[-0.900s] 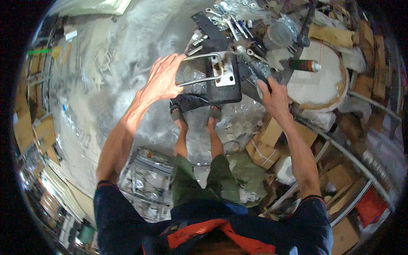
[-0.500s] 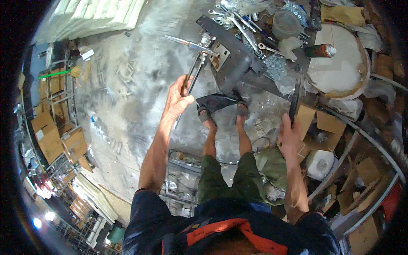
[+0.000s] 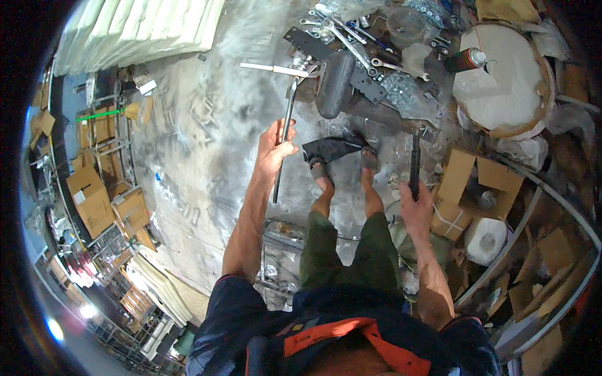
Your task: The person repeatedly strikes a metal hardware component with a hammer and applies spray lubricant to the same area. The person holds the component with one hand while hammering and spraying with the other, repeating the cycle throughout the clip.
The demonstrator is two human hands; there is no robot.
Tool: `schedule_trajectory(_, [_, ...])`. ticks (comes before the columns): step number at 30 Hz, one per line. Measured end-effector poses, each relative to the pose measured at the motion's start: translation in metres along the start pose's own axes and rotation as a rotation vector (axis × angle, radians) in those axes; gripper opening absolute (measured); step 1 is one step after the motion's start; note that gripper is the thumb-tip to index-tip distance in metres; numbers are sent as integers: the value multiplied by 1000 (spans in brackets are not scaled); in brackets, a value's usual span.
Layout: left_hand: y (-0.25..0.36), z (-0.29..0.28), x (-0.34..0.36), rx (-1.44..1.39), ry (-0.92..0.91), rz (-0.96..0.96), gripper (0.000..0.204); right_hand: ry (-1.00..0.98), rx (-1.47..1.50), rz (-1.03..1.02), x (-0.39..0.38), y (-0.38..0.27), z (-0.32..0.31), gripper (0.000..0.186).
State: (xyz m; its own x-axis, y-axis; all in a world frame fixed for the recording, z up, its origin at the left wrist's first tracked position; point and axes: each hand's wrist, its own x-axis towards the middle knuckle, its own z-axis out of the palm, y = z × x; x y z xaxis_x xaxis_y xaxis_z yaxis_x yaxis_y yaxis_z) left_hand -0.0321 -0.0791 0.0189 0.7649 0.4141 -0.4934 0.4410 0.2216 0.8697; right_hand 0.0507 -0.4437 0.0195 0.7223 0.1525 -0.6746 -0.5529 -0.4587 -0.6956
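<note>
My left hand [image 3: 274, 149] is closed round a long metal bar with a crosspiece [image 3: 289, 106], making a T shape. Its pale crosspiece lies at the top, the right end close to a dark grey rounded metal block [image 3: 335, 86] at the bench edge; I cannot tell whether they touch. The bar's lower end sticks out below my fist. On the right, my right hand [image 3: 416, 205] grips a long dark-handled tool [image 3: 415, 164] pointing away from me. Its far end is too unclear to name the kind.
Combination wrenches [image 3: 351, 45], bags of bolts [image 3: 401, 94] and a clear tub [image 3: 405, 27] crowd the bench. Right of these stands a spray can [image 3: 467, 60] on a round white-topped drum [image 3: 498, 94]. An open carton [image 3: 453, 182] sits below. Wrapped white panels [image 3: 138, 31] stand far left.
The T-shaped bar has turned, so its two parallel sides now look like one. A plate with holes beside its end no longer shows. The right-hand tool has shifted left and nearer; the view shifted too.
</note>
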Motion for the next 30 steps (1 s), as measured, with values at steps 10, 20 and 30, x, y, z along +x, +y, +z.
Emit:
schedule_trajectory(10, [3,-1,2,-122,-11,-149,56,121,5,-203,-4,10,8,22])
schedule_trajectory(20, [44,2,7,15,95,-300,33,1,131,-299,-35,-116,88,28])
schedule_trajectory(30, [84,-1,14,-344,17,-571,42,18,407,-145,-47,-90,123,29])
